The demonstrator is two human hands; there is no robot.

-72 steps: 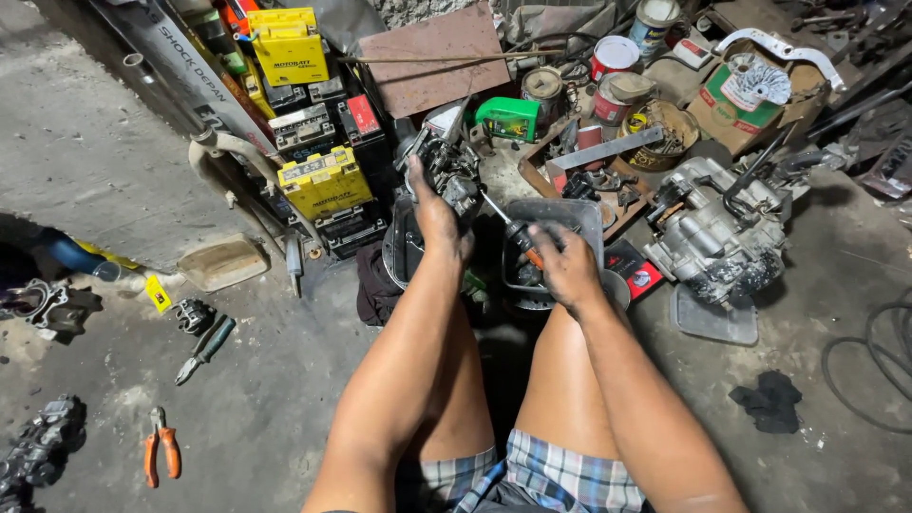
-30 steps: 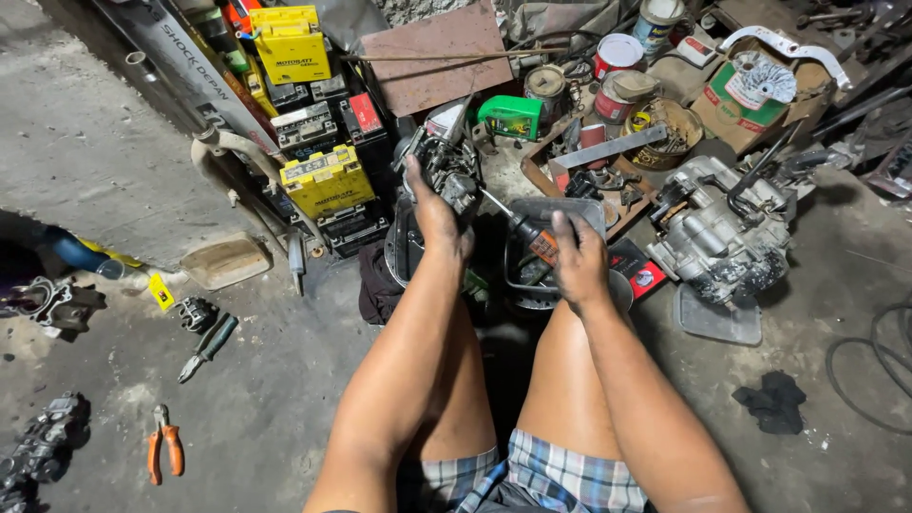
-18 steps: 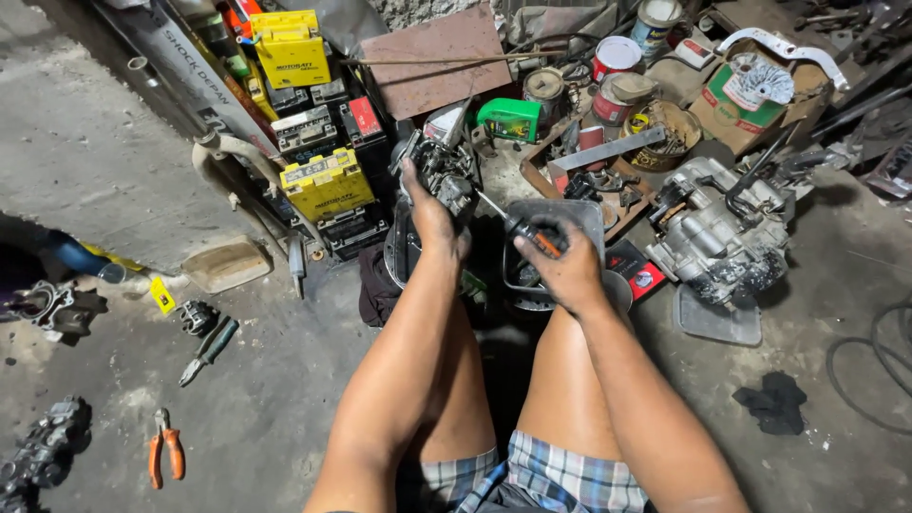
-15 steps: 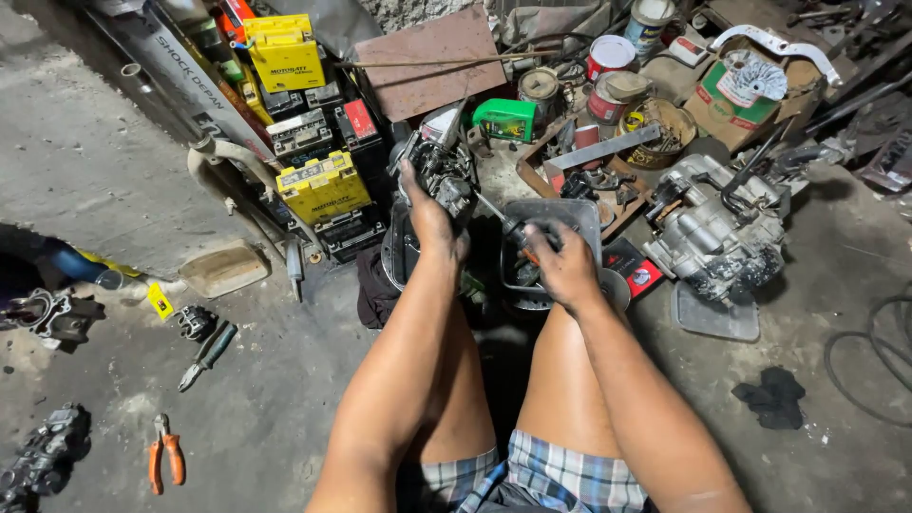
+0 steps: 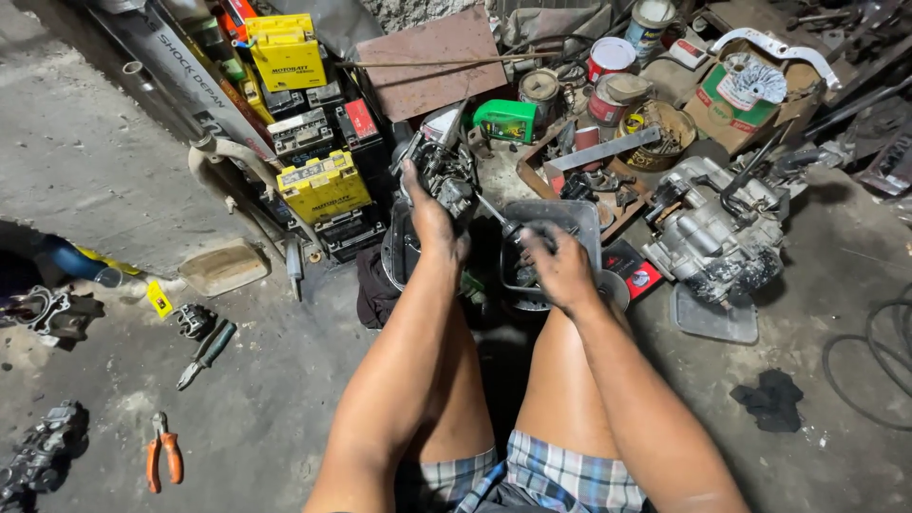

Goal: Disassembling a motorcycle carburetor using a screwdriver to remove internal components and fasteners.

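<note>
Grease-black left hand [image 5: 432,214] grips small engine assembly [image 5: 439,171], held upright on concrete floor [image 5: 114,180] at 12 o'clock from knees. Right hand [image 5: 559,269] wrapped around screwdriver handle [image 5: 525,235], shaft angled toward 10 o'clock into assembly. Dark metal tray [image 5: 570,217] under right hand. Yellow battery [image 5: 323,184] at 9 o'clock of assembly, just beside. Silver engine block [image 5: 712,237] at 3 o'clock, near. Orange-handled pliers [image 5: 161,461] at 8 o'clock, well apart. Black rag [image 5: 771,399] at 4 o'clock.
</note>
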